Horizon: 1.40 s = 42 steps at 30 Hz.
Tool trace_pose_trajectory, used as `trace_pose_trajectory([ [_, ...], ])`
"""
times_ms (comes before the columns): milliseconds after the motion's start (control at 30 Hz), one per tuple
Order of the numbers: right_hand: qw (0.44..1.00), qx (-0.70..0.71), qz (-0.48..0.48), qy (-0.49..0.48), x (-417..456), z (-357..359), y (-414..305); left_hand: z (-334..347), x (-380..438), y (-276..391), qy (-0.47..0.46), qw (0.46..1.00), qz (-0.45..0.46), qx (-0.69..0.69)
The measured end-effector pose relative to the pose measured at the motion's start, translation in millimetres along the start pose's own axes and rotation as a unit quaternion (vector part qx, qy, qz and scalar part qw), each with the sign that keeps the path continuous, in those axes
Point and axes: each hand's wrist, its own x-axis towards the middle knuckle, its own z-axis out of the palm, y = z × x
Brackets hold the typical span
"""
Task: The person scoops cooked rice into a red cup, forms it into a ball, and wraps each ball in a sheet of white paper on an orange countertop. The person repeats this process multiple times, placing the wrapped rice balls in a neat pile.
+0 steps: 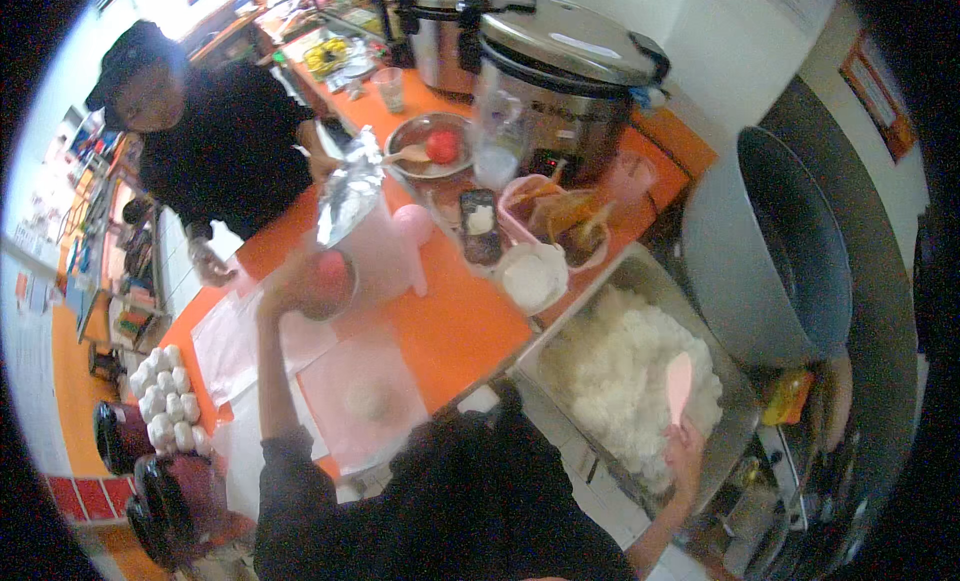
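Note:
My right hand [682, 447] grips a pink rice paddle [679, 386] over cooked white rice [622, 378] heaped in a deep metal tray [541, 348]. Across the orange table, my left hand [289, 284] is blurred at a round bowl [341, 302] with something red [331, 269] inside. Whether its fingers hold the bowl or reach into it I cannot tell. In front of me, a small mound of rice [366, 397] lies on a pale pink sheet [330, 386]. More pale sheets [240, 341] are spread to its left.
Opposite, a co-worker's hand [321, 161] is at crumpled aluminium foil [351, 187]. Wrapped white balls [165, 401] cluster at the left. A metal bowl [401, 134] with a wooden spoon, a large rice cooker [555, 108] and a phone [480, 224] stand behind. A big grey pot [720, 243] rises at the right.

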Motion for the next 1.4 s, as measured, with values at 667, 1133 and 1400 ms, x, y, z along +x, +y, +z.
trace_pose_trajectory([
  [667, 0.957, -0.239, -0.054, -0.158, 111, -39, -40, 252, -53, 373, -0.273, 0.760, 0.300, -0.507],
  [1133, 0.983, -0.122, -0.124, -0.054, 18, 6, -7, 184, -111, 395, -0.200, 0.851, 0.394, -0.285],
  [1400, 0.939, 0.237, 0.232, -0.095, 1, 2, 34, 199, -105, 407, -0.288, 0.821, 0.416, -0.265],
])
